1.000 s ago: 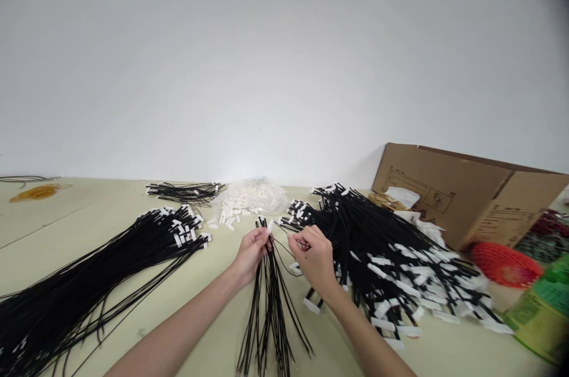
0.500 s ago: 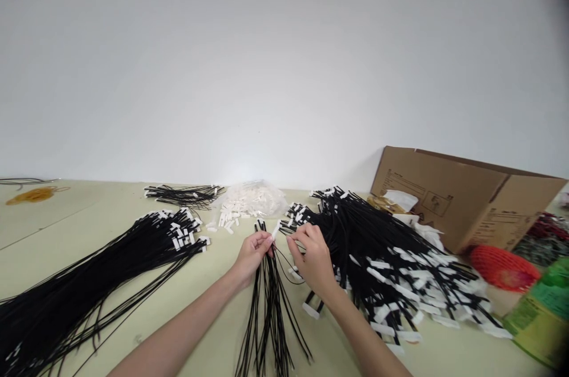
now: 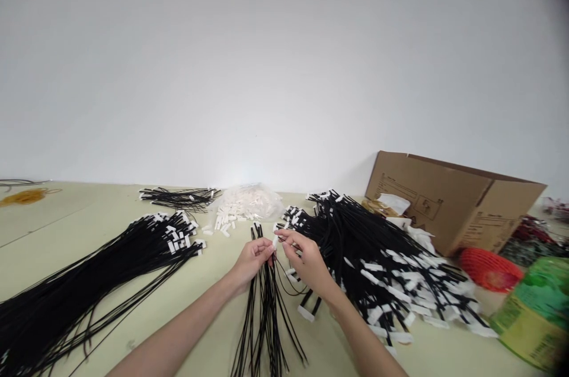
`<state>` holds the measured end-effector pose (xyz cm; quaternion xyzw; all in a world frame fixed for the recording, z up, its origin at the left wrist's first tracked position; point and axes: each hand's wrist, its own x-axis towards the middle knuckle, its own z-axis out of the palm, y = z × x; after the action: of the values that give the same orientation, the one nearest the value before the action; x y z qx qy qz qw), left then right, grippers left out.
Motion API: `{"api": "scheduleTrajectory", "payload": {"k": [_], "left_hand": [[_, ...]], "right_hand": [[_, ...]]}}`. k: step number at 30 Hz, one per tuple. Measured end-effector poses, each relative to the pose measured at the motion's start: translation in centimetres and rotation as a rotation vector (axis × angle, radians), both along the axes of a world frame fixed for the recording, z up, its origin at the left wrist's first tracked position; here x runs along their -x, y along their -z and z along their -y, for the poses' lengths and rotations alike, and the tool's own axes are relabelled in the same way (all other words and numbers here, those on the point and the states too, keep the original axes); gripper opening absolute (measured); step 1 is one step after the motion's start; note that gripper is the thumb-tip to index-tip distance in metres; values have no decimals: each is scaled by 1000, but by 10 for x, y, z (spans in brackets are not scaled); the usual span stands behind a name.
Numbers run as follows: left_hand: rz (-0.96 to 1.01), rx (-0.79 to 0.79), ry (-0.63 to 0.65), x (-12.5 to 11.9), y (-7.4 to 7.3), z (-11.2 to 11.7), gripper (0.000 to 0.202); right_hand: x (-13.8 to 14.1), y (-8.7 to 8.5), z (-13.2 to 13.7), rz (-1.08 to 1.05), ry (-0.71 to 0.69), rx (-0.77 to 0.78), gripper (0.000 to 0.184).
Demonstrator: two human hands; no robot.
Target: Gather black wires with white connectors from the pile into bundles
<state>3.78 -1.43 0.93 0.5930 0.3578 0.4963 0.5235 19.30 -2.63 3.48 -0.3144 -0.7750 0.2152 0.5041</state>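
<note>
My left hand (image 3: 252, 261) is closed round the upper end of a small bundle of black cords (image 3: 265, 318) that fans out towards me on the pale green table (image 3: 115, 312). My right hand (image 3: 304, 262) pinches a small white clip (image 3: 276, 241) at the tip of one black cord, right beside my left fingertips. Both hands meet above the bundle's top end.
A long pile of clipped black cords (image 3: 89, 276) lies at the left, a larger heap (image 3: 377, 258) at the right. A bag of loose white clips (image 3: 244, 205) and a small cord bundle (image 3: 178, 196) sit behind. A cardboard box (image 3: 448, 202), red netting (image 3: 489, 267) and a green package (image 3: 533, 312) stand right.
My right hand has moved left and up to my left fingertips, bringing a white clip to the cord end. The view has shifted slightly right.
</note>
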Motion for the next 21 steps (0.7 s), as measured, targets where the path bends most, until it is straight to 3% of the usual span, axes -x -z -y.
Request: {"api": "scheduleTrajectory", "payload": {"k": [5,18,21], "left_hand": [[-2,-2,17,-1,0,1,32],[44,49,21,-3,2,1,31],[86,74,-8,-3,4,0,30]], "right_hand": [[1,-1,0,-29,7,48,18],[-3,1,-3,24,30,-144,18],[-2,7,-7,57,105,-211,15]]}}
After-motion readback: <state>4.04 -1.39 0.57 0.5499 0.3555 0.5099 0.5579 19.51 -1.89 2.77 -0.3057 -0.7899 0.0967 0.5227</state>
